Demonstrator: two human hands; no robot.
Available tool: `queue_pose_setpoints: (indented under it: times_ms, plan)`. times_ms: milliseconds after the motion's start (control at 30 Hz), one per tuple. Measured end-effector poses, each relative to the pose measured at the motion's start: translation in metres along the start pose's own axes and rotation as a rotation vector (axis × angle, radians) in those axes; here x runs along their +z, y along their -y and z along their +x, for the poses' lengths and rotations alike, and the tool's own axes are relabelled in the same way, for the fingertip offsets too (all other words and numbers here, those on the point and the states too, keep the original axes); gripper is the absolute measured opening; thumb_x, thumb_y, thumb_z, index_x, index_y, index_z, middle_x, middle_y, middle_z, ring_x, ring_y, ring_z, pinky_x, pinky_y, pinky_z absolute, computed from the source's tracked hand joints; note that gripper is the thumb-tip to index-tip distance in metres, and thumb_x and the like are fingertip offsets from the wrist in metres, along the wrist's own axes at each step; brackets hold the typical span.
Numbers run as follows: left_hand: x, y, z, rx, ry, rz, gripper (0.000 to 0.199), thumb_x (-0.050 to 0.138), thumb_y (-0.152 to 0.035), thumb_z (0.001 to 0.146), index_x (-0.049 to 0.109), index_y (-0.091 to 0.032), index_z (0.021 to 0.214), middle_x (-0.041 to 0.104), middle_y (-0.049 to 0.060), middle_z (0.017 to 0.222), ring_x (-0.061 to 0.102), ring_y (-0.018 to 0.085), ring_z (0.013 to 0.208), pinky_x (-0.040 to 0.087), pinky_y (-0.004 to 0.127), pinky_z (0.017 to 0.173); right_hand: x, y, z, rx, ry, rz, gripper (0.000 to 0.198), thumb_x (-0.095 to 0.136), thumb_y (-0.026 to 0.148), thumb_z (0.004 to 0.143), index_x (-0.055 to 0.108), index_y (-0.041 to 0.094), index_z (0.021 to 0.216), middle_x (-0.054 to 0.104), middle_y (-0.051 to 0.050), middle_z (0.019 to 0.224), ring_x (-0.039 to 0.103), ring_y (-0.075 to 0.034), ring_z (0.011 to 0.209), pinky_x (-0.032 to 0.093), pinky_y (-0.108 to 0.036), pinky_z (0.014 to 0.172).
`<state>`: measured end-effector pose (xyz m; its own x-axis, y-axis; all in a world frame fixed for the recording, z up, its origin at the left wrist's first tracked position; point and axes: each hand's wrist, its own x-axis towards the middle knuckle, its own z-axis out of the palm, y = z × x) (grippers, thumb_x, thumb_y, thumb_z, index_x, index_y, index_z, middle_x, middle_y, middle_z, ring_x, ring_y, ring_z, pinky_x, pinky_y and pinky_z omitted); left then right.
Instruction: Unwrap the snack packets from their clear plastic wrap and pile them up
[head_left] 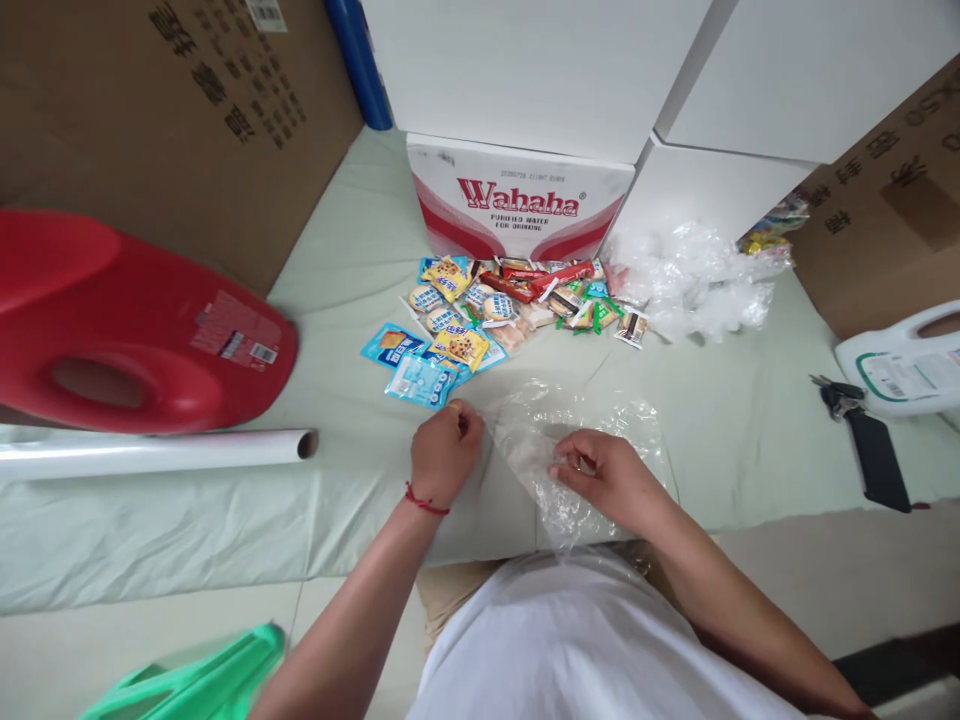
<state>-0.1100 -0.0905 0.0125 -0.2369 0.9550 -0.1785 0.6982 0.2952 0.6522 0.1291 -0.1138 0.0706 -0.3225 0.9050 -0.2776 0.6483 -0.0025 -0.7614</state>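
Observation:
A clear plastic bag (622,410) lies loosely spread on the pale green cloth, its lower part hanging towards my white shirt. My left hand (446,450), with a red cord around the wrist, is closed in a pinch at the bag's left corner. Over the middle of the bag, my right hand (611,480) has its thumb and curled fingers drawn together on the thin film. Just beyond my left hand lies a light blue snack packet (421,382), at the near end of a pile of small wrapped snacks (499,308).
A Wahaha carton (525,205) stands behind the snacks, beside crumpled clear bags (690,280). To the left are a red jug (150,330) and a white roll (157,452). Keys with a black holder (874,455) and a white bottle (911,365) lie at right. A green stool (202,675) stands below.

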Motion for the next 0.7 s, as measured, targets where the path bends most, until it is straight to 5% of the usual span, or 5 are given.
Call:
queue_pose_setpoints:
  times_ms: [133, 300, 467, 700]
  plan:
    - [-0.004, 0.003, 0.005, -0.061, 0.052, -0.158, 0.014, 0.056, -0.031, 0.083, 0.056, -0.024, 0.071, 0.067, 0.002, 0.065, 0.066, 0.021, 0.068, 0.045, 0.029, 0.065, 0.000, 0.009, -0.002, -0.119, -0.058, -0.031, 0.016, 0.060, 0.032, 0.093, 0.071, 0.022, 0.088, 0.065, -0.001, 0.079, 0.056, -0.015, 0.072, 0.041, -0.027, 0.068]
    - [-0.002, -0.003, 0.014, -0.357, 0.268, -0.786, 0.011, 0.062, -0.023, 0.077, 0.052, -0.021, 0.072, 0.066, -0.001, 0.066, 0.069, 0.017, 0.065, 0.059, 0.032, 0.069, -0.019, 0.011, 0.011, -0.044, -0.046, -0.014, 0.034, 0.063, 0.045, 0.093, 0.058, 0.021, 0.071, 0.054, 0.003, 0.066, 0.045, -0.013, 0.062, 0.034, -0.026, 0.060]
    - [0.005, -0.022, 0.022, -0.396, 0.251, -1.076, 0.015, 0.063, -0.017, 0.079, 0.051, -0.021, 0.073, 0.066, 0.000, 0.067, 0.072, 0.016, 0.068, 0.064, 0.037, 0.082, -0.031, 0.027, 0.020, -0.191, -0.150, -0.056, 0.031, 0.063, 0.044, 0.094, 0.056, 0.022, 0.075, 0.057, 0.000, 0.075, 0.051, -0.016, 0.070, 0.041, -0.028, 0.066]
    - [0.008, -0.030, 0.031, -0.352, 0.263, -1.090, 0.013, 0.057, -0.017, 0.080, 0.050, -0.022, 0.069, 0.066, 0.002, 0.073, 0.074, 0.018, 0.078, 0.062, 0.037, 0.085, 0.027, 0.042, -0.004, -0.513, 0.088, -0.463, 0.010, 0.066, 0.026, 0.096, 0.070, 0.017, 0.092, 0.068, -0.014, 0.126, 0.058, -0.030, 0.111, 0.052, -0.045, 0.095]
